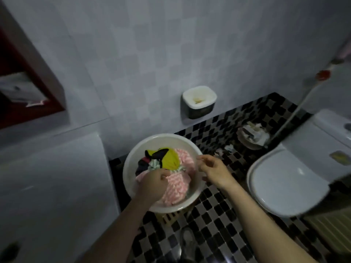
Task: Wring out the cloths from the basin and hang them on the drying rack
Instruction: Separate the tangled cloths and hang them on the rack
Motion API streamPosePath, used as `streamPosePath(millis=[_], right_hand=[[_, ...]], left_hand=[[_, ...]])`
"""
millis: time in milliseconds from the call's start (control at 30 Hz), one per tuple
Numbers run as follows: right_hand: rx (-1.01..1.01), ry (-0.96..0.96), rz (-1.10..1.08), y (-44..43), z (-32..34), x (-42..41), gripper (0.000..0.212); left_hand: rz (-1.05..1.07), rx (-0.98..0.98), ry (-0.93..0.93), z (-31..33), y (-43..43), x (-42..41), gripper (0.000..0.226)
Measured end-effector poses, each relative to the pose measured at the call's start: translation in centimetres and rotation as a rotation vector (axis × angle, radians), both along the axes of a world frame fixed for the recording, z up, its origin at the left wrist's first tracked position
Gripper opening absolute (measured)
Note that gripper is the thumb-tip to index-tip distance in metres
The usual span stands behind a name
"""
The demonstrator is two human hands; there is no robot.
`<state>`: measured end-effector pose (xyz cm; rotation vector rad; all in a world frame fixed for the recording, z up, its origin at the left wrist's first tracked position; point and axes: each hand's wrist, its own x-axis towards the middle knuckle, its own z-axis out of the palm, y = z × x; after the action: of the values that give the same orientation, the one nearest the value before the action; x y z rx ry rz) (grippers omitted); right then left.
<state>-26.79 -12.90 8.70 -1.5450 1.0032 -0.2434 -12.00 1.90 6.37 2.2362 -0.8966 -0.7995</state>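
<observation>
"So, head view, a tiled bathroom: who is doing what?"

"That's me, bent over the white basin (161,137), which sits on a low slatted wooden stand (168,218) on the chequered floor (218,215). My left hand (153,184) is down in the basin, fingers curled into the pink cloth (176,190). My right hand (213,170) hovers over the basin's right rim, fingers loosely bent, holding nothing."

"What could go wrong from here?"

"The cloths lie tangled together, so I judge that pulling the pink one up may drag the yellow cloth (171,158) over the rim and onto the floor. A soaked cloth lifted before it is wrung would drip on the tiles and leave them slippery. The basin overhangs its stand, so a hard sideways tug could tip it. The drying rack is nowhere in the frame, which means carrying wet cloth some way out of view."

"And the containers?"

"The basin holds the pink cloth at the front, the yellow one behind it, a dark cloth (142,165) to the left and a green-striped cloth (154,164) between them. Whether water lies underneath, I cannot tell. A wall-mounted holder (199,102) has something pale yellow inside, too blurred to name. A small bin (252,147) near the toilet (284,179) holds crumpled paper."
</observation>
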Motion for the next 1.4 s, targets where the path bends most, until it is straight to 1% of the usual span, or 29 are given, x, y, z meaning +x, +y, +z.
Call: streamPosePath(millis=[67, 133, 233, 300, 367, 433, 500, 567, 633, 700, 734, 767, 800, 834, 867, 900, 934, 967, 1000, 1067, 1100, 1134, 1200, 1267, 1334, 1400], right_hand=[[0.052, 0.028, 0.036, -0.6, -1.8, 1.1, 0.019], [0.092, 0.099, 0.109, -1.6, -4.3, 3.2, 0.019], [0.185, 0.175, 0.146, -3.5, -8.5, 6.0, 0.027], [0.171, 0.252, 0.181, -4.4, -10.9, 7.3, 0.028], [0.154, 0.296, 0.228, -5.0, -13.1, 8.2, 0.032], [0.098, 0.336, 0.309, -5.2, -14.8, 8.8, 0.034], [0.018, 0.338, 0.366, -5.3, -16.0, 9.5, 0.028], [-0.060, 0.313, 0.371, -5.3, -17.2, 9.8, 0.021], [-0.062, 0.330, 0.334, -5.1, -17.5, 10.0, 0.019], [-0.032, 0.351, 0.296, -5.0, -17.5, 10.5, 0.013], [-0.013, 0.352, 0.273, -5.0, -17.1, 10.6, 0.016], [0.022, 0.339, 0.263, -5.0, -17.0, 10.7, 0.019], [0.043, 0.338, 0.286, -5.1, -16.7, 10.8, 0.018], [0.049, 0.352, 0.348, -5.2, -16.4, 10.8, 0.018], [0.030, 0.388, 0.443, -5.3, -16.0, 10.7, 0.029], [-0.022, 0.423, 0.544, -5.3, -16.1, 10.5, 0.043], [-0.105, 0.465, 0.631, -5.3, -16.0, 10.3, 0.055], [-0.192, 0.483, 0.685, -5.1, -16.1, 10.1, 0.060], [-0.257, 0.480, 0.680, -4.8, -16.0, 9.9, 0.053], [-0.335, 0.442, 0.562, -4.1, -15.7, 9.7, 0.025], [-0.346, 0.429, 0.502, -3.8, -15.5, 9.6, 0.018], [-0.333, 0.415, 0.463, -3.9, -15.2, 9.6, 0.017], [-0.209, 0.350, 0.414, -4.4, -14.6, 9.6, 0.019], [0.073, 0.253, 0.309, -5.0, -13.2, 9.4, 0.017], [0.370, 0.140, 0.176, -5.7, -11.1, 8.8, 0.012], [0.622, 0.001, 0.066, -6.5, -9.6, 8.2, 0.012]], left_hand=[[0.000, 0.034, 0.034, -1.6, -0.1, 1.0, 0.032], [0.033, 0.064, 0.048, -3.9, -0.6, 2.2, 0.035], [0.022, 0.151, -0.031, -6.6, -2.1, 3.5, 0.034], [0.050, 0.210, -0.022, -8.3, -3.2, 4.2, 0.034], [0.091, 0.221, 0.018, -9.9, -4.2, 4.6, 0.032], [0.092, 0.241, -0.006, -11.2, -4.9, 4.7, 0.030], [0.088, 0.264, -0.005, -12.4, -5.5, 4.9, 0.029], [0.113, 0.288, 0.013, -13.2, -6.0, 5.1, 0.028], [0.183, 0.274, 0.082, -13.5, -6.1, 5.3, 0.025], [0.349, 0.248, 0.202, -13.4, -6.3, 5.6, 0.019], [0.441, 0.209, 0.217, -13.4, -6.2, 5.7, 0.018], [0.518, 0.181, 0.201, -13.6, -6.1, 6.1, 0.021], [0.573, 0.170, 0.193, -13.8, -6.0, 6.5, 0.029], [0.602, 0.166, 0.195, -13.8, -6.0, 6.8, 0.043], [0.609, 0.165, 0.217, -13.8, -6.0, 7.1, 0.055], [0.583, 0.176, 0.236, -13.9, -6.2, 7.3, 0.057], [0.534, 0.205, 0.245, -14.1, -6.4, 7.3, 0.051], [0.491, 0.236, 0.248, -14.2, -6.5, 7.2, 0.041], [0.483, 0.243, 0.243, -14.1, -6.7, 7.1, 0.030], [0.570, 0.185, 0.265, -13.7, -6.7, 6.7, 0.015], [0.622, 0.142, 0.287, -13.4, -6.5, 6.6, 0.019], [0.659, 0.102, 0.300, -13.0, -6.4, 6.6, 0.025], [0.724, 0.020, 0.290, -11.9, -6.3, 6.7, 0.031], [0.770, -0.052, 0.278, -10.7, -6.3, 7.1, 0.037], [0.797, -0.122, 0.327, -8.7, -6.5, 7.6, 0.040], [0.806, -0.195, 0.380, -7.8, -6.9, 8.5, 0.042]])
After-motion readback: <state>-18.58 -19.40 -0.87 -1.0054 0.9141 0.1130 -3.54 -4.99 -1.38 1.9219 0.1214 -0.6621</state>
